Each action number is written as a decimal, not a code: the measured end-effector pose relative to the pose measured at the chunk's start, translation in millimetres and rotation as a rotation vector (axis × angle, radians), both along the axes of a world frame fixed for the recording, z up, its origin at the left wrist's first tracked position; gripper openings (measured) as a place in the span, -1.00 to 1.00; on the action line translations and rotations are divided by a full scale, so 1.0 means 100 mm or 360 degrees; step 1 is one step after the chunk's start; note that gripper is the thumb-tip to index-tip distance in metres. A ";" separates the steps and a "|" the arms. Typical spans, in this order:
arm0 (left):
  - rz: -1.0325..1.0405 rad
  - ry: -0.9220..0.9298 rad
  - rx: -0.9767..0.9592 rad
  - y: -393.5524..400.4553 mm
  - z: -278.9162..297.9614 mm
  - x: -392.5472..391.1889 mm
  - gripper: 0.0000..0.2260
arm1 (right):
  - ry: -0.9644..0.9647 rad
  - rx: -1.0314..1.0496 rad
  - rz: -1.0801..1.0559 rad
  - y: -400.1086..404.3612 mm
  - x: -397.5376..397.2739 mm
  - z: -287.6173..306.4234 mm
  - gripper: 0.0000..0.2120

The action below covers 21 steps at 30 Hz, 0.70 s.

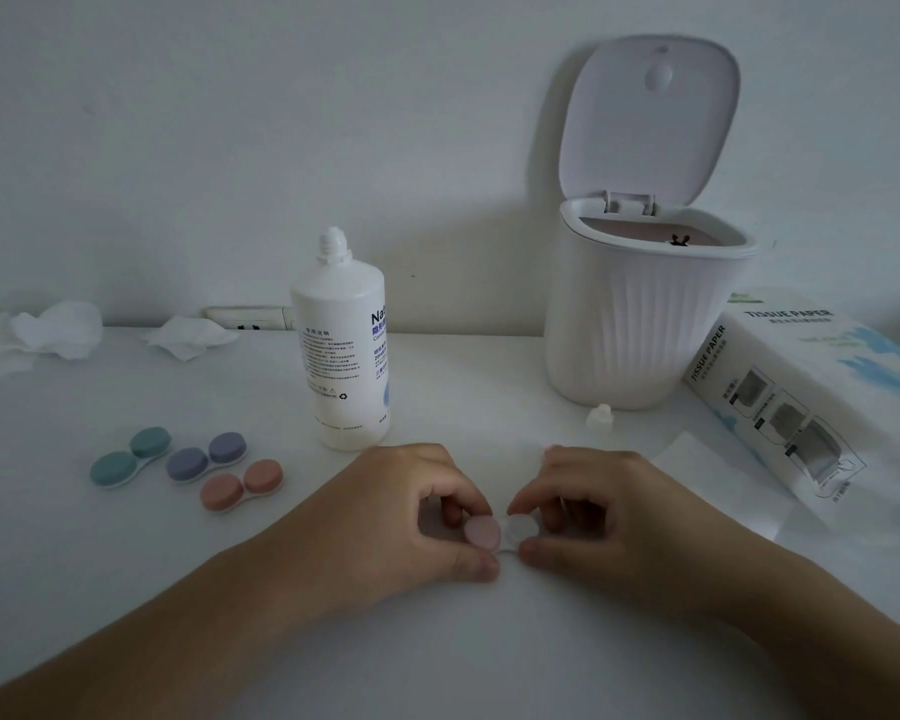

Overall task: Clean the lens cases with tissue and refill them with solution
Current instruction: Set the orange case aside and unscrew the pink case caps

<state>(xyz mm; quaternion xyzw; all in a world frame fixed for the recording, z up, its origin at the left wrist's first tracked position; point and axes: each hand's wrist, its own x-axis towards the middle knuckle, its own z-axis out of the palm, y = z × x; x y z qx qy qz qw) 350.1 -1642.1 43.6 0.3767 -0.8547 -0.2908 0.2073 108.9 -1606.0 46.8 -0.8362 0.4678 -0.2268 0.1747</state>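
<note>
Lens case [500,535] low on the bench [437,641] — left hand [411,517] pinches its pink cap [481,532], right hand [598,511] curls fingers round the uncapped white well. Behind, the solution bottle [341,350] stands capless, bin [640,314] lid up — contents unclear.

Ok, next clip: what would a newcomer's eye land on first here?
Probably the two hands low in the centre, left hand and right hand, pinching one small lens case on the table. Next, the uncapped solution bottle behind them and the white bin with its lid up. Three coloured cases sit at left.
</note>
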 end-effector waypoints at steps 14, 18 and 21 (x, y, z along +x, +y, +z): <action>0.0116 0.0097 -0.0006 0.08 -0.01 -0.03 -0.83 | -0.0174 0.0149 -0.0035 -0.02 0.02 0.00 -0.84; 0.0131 0.0122 0.0019 0.10 -0.02 -0.03 -0.85 | -0.0204 0.0147 -0.0039 -0.01 0.03 0.00 -0.84; 0.0150 0.0150 0.0007 0.11 -0.03 -0.04 -0.86 | -0.0205 0.0145 -0.0050 -0.02 0.03 0.00 -0.84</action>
